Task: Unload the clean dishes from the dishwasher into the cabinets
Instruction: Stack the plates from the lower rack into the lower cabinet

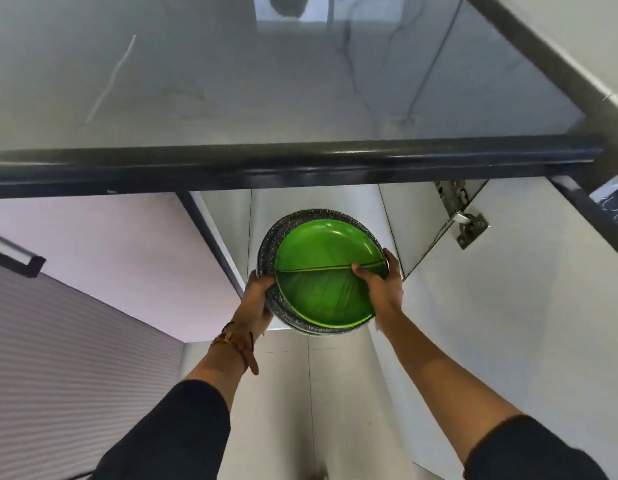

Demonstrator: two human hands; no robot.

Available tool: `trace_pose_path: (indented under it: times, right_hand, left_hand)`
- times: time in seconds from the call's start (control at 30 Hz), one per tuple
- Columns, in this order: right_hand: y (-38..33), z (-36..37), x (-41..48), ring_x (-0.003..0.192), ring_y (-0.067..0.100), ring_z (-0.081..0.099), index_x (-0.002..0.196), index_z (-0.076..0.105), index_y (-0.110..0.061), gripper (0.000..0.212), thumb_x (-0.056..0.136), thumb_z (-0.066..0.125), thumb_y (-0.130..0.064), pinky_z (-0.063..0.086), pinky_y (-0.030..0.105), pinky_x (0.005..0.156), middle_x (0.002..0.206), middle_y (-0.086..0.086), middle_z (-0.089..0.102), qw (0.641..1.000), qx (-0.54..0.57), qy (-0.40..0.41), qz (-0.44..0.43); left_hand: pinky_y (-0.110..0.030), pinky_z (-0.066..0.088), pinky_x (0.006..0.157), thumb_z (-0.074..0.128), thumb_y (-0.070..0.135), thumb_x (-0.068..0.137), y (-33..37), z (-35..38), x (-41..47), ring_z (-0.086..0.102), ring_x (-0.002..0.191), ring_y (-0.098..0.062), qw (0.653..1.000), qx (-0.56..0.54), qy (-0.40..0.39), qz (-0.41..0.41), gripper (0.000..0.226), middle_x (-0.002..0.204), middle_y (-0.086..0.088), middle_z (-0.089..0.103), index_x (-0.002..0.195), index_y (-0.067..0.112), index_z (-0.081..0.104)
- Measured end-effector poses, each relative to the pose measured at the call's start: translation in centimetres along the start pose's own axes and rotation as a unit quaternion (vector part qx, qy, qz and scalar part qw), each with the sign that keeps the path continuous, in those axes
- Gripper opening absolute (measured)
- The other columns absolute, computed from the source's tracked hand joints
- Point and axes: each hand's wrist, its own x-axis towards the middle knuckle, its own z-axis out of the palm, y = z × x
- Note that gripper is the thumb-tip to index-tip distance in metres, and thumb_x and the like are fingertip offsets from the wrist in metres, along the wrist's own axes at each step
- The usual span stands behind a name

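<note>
I look up into an open wall cabinet. A green leaf-patterned plate lies on top of a small stack of dark speckled plates, and I hold the stack raised inside the cabinet opening. My left hand grips the stack's left rim from below. My right hand clasps the right rim, thumb resting on the green plate. Both forearms reach up from the bottom of the view in black sleeves.
A glossy grey cabinet door with a black frame is swung up overhead. A metal hinge sits on the cabinet's right wall. A ribbed shutter panel is at the lower left.
</note>
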Motion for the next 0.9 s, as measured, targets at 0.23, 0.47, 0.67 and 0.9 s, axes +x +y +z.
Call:
trace_pose_path:
  times: [0.23,0.47,0.67,0.9]
  right_hand:
    - [-0.7,3.1,5.8,0.119,0.031,0.052,0.141,0.037,-0.027,0.072,0.078,0.072,-0.022,0.044,0.036,0.102,0.132,0.008,0.056,0.996,-0.073,0.042,-0.011]
    - [-0.6,4.8,10.0,0.122,0.035,0.047,0.140,0.035,-0.030,0.070,0.080,0.070,-0.027,0.039,0.045,0.107,0.131,0.012,0.054,0.990,-0.134,0.037,-0.038]
    - [-1.0,6.6,12.1,0.119,0.035,0.048,0.138,0.036,-0.030,0.065,0.081,0.067,-0.029,0.040,0.043,0.104,0.124,0.014,0.056,0.991,-0.124,0.046,-0.034]
    - [-2.4,8.5,14.3,0.120,0.036,0.047,0.138,0.035,-0.025,0.062,0.084,0.065,-0.030,0.039,0.037,0.097,0.127,0.015,0.055,0.988,-0.139,0.061,-0.022]
  left_hand:
    - [-0.033,0.051,0.074,0.049,0.059,0.074,2.0,-0.5,6.8,0.062,0.091,-0.028,0.923,0.360,0.036,-0.132,0.073,0.100,-0.028,0.052,0.125,0.007,0.041]
    - [-0.010,0.027,0.036,0.056,0.025,0.091,0.8,0.0,10.9,0.034,0.032,-0.007,0.951,0.280,0.104,-0.077,0.027,0.047,0.000,0.042,0.068,0.015,0.047]
    - [-0.022,0.038,0.055,0.051,0.006,0.091,1.7,1.1,13.1,0.044,0.045,-0.011,0.959,0.241,0.143,-0.037,0.026,0.051,-0.001,0.049,0.067,0.015,0.048]
    - [-0.033,0.043,0.075,0.051,0.007,0.090,3.1,1.3,16.0,0.054,0.085,-0.024,0.933,0.331,0.140,0.005,0.012,0.093,-0.015,0.059,0.095,0.002,0.060]
